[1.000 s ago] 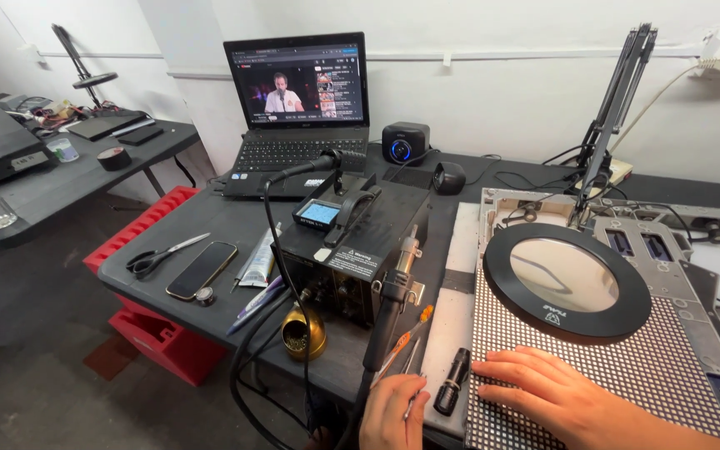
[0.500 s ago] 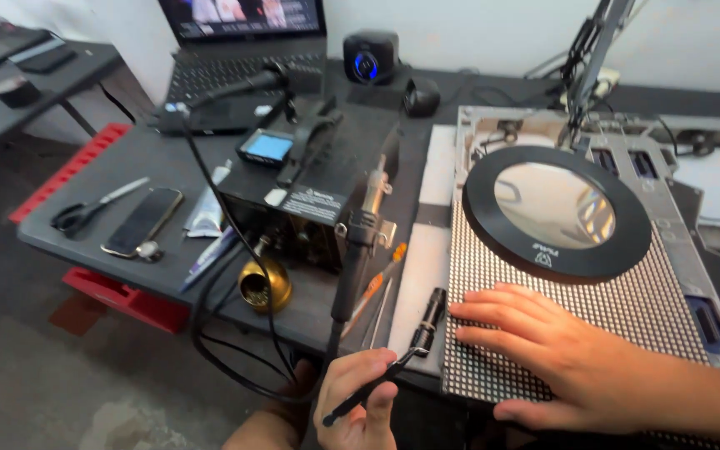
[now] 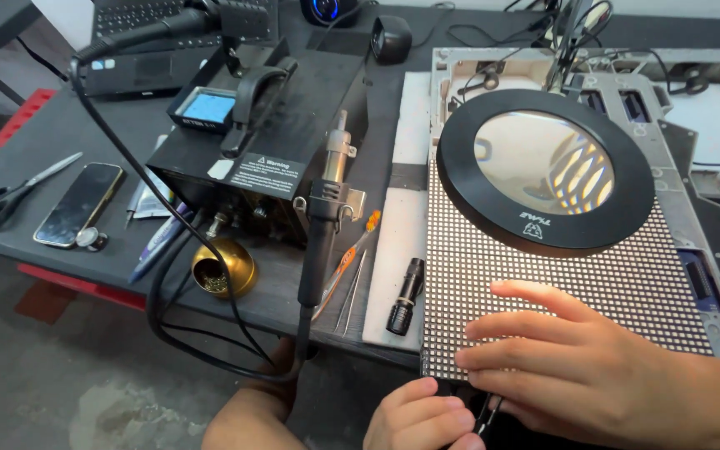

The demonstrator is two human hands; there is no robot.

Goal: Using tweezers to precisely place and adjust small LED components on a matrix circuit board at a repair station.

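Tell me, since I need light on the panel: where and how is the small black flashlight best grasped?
Probably best to pinch the small black flashlight across its slim barrel near the middle, coming from above. It lies flat on the white mat, its length running away from the person, with open space either side between the tweezers and the dotted panel.

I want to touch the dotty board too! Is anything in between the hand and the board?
No, nothing visible is in between. The right hand lies flat on the dotted panel, fingers spread on its near edge. The round magnifier lamp hangs over the far part, away from the fingers.
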